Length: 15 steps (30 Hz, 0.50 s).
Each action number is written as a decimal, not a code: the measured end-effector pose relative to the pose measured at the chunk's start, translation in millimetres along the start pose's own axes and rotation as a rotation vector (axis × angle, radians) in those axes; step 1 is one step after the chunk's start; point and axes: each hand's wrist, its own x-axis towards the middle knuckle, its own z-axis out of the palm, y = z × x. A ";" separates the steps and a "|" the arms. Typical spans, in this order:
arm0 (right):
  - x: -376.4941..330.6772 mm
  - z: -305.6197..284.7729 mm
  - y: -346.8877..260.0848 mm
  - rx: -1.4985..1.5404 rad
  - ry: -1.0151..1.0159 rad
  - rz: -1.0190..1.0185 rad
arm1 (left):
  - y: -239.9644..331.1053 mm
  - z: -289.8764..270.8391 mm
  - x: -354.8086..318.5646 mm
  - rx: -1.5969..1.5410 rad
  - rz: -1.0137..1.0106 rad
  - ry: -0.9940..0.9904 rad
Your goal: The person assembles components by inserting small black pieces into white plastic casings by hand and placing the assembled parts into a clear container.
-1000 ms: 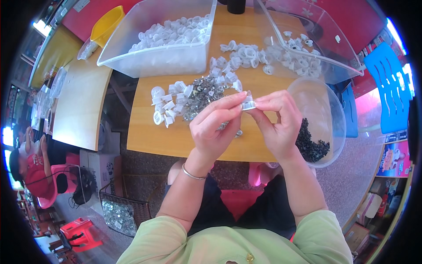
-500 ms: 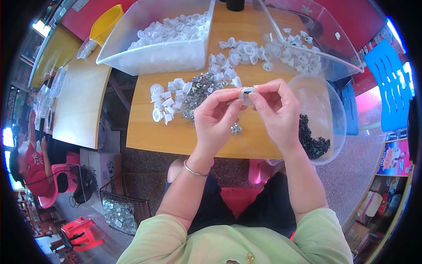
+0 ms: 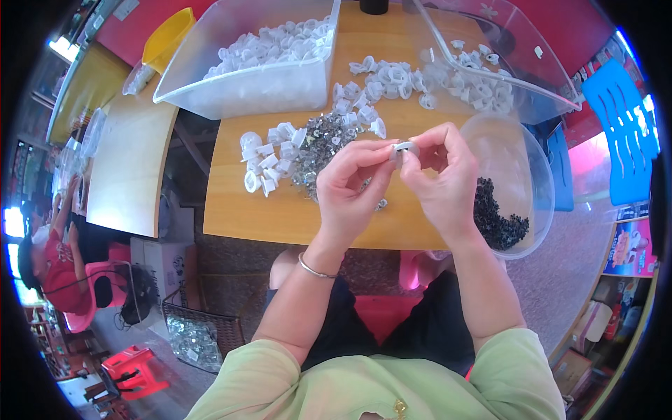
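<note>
My left hand (image 3: 350, 185) and my right hand (image 3: 446, 183) meet above the table's near half. Between their fingertips they pinch a small round white plastic piece (image 3: 404, 148) with a dark slot, tilted so that its rim shows. Just beyond my left hand lies a heap of small shiny metal pieces (image 3: 315, 154), partly hidden by the fingers. White plastic parts (image 3: 268, 168) are scattered to the left of that heap. More white parts (image 3: 392, 80) spread across the back. Fine black pieces (image 3: 498, 220) lie in a clear round tub (image 3: 548, 192) beside my right forearm.
A translucent bin (image 3: 245, 105) full of white parts stands at the back left of the wooden table (image 3: 231, 213). Another clear bin (image 3: 539, 108) is at the back right. A second table (image 3: 129, 168), a seated person (image 3: 61, 266) and a red stool (image 3: 136, 371) are to the left.
The white piece has turned between my fingertips and shifted slightly right. My left hand has moved a little right with it; my right thumb now presses at its near side.
</note>
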 end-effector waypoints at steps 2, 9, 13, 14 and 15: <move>-0.9 2.5 0.2 0.035 0.009 0.003 | 0.5 1.2 0.0 -0.011 -0.003 -0.003; 0.5 9.2 6.0 0.070 -0.024 -0.181 | 4.5 -4.2 2.2 -0.090 -0.037 0.058; 1.9 1.5 -1.7 -0.078 -0.074 -0.300 | 12.1 -1.2 10.0 0.157 0.195 0.200; 3.0 -1.9 -2.0 -0.083 -0.041 -0.273 | 19.2 -0.5 11.7 0.227 0.312 0.222; 4.0 -5.7 -2.6 -0.088 -0.004 -0.245 | 30.9 1.0 8.2 0.209 0.381 0.294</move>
